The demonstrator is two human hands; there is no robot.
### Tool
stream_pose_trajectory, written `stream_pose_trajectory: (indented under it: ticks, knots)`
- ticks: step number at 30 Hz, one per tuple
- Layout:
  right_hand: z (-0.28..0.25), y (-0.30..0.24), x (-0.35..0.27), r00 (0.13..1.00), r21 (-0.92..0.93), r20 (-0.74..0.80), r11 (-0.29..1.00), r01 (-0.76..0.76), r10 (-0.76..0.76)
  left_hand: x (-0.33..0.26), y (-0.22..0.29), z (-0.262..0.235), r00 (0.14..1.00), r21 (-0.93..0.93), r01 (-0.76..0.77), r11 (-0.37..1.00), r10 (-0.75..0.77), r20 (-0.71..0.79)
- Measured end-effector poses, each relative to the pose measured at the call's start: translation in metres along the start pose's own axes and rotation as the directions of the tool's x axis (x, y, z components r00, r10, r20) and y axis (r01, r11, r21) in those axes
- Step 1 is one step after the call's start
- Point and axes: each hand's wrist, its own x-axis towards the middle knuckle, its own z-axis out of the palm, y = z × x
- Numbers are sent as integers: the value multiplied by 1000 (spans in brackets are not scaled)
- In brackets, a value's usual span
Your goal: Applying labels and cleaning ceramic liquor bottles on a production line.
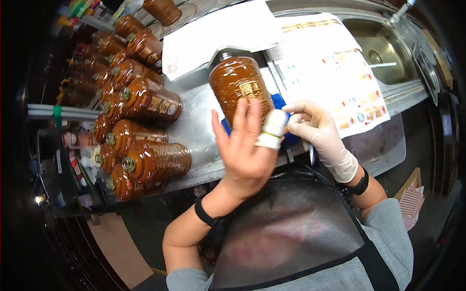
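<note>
A brown glossy bottle (241, 77) with a raised pattern and a small gold label lies on its side in front of me, its neck pointing away. My left hand (248, 150) is bare except for a white wrap on one finger. Its fingers stretch over the bottle's near end, open, seemingly resting on it. Under and beside the bottle shows a blue support (278, 101). At its right, my right hand (318, 133), in a white glove, is closed in a pinch; what sits between the fingertips is too small to tell. A thin metal-looking piece (311, 154) shows below that hand.
Several similar brown bottles (153, 99) lie stacked at the left of the metal worktop (194, 140). White paper (218, 34) lies beyond the bottle. A sheet of small coloured stickers (357, 92) lies at the right, beside a metal sink (376, 56) and a plastic tub (383, 148).
</note>
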Motion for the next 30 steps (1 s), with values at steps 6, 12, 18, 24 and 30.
stream_pose_trajectory:
  ticks: [6,12,18,24,30]
  knots:
    - [2,-7,-10,999,30,22,999,35,-35,-25,-23,-2,989,-250,97,963,-122,-88]
    - [5,-13,-11,998,46,26,998,53,-54,-56,-22,-21,986,-230,162,960,-166,-1]
    - [3,-11,-11,999,52,14,998,45,-46,-64,-19,-20,986,-206,164,965,-158,43]
    - [5,-3,-3,998,17,15,998,56,-56,-49,-14,-23,995,-125,86,989,-79,56]
    - [4,-5,-3,1000,24,19,1000,-8,7,-27,-7,-24,996,-38,-1,999,4,88]
